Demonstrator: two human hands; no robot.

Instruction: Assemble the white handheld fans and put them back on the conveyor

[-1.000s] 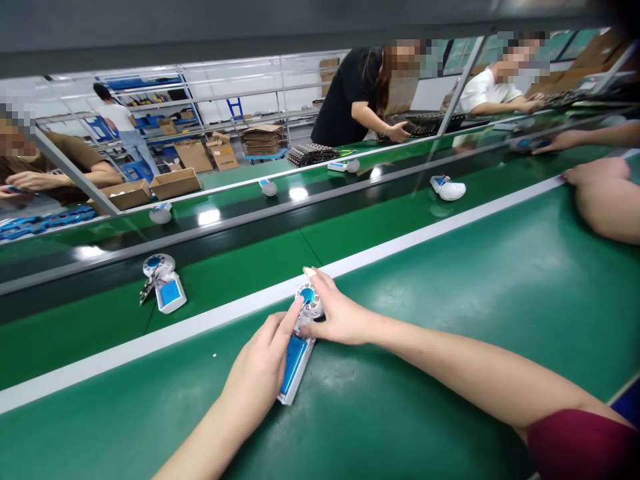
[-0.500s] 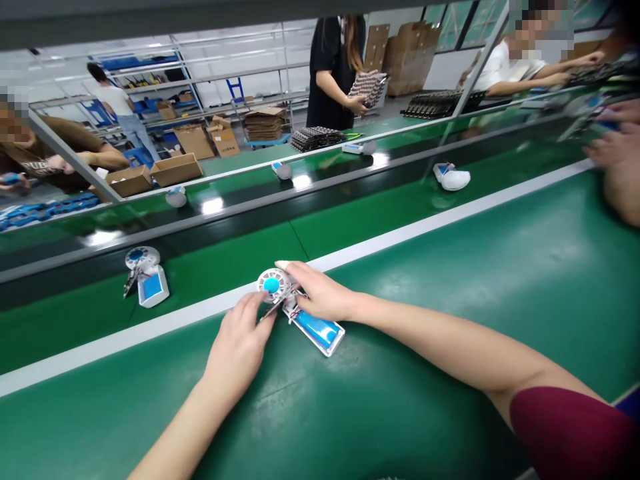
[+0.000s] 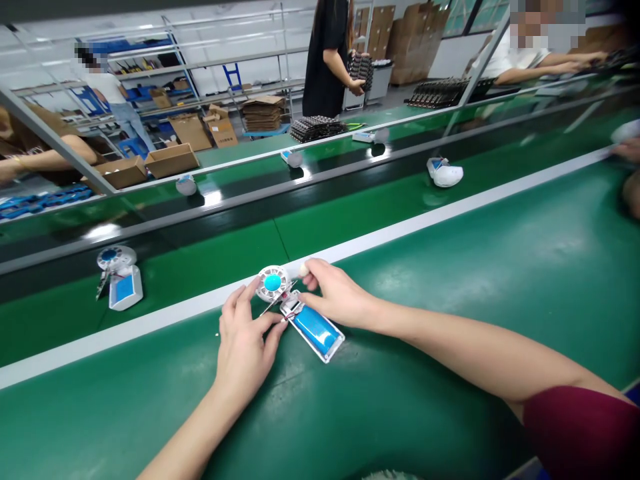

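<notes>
An opened white device lies on the green work surface. Its round grille part (image 3: 273, 283) has a bright blue disc, and its long casing (image 3: 319, 332) holds a blue battery pack. My left hand (image 3: 247, 333) is at the left of the device, fingers closed on the thin board and wires between the two parts. My right hand (image 3: 337, 293) touches the casing's upper end with the thumb. Its index finger is curled above, and I cannot make out whether anything is between the fingers.
Another opened device (image 3: 125, 287) sits on the green belt (image 3: 220, 257) at the left, and a white one (image 3: 445, 173) at the right. Smaller units stand along the far lane. People work beyond, near cardboard boxes (image 3: 173, 160); a person's hand (image 3: 631, 150) shows at the right edge.
My right hand has pulled back from the round part. My left fingers have shifted from its rim toward the wires at the joint. The left-hand device on the belt appears further left.
</notes>
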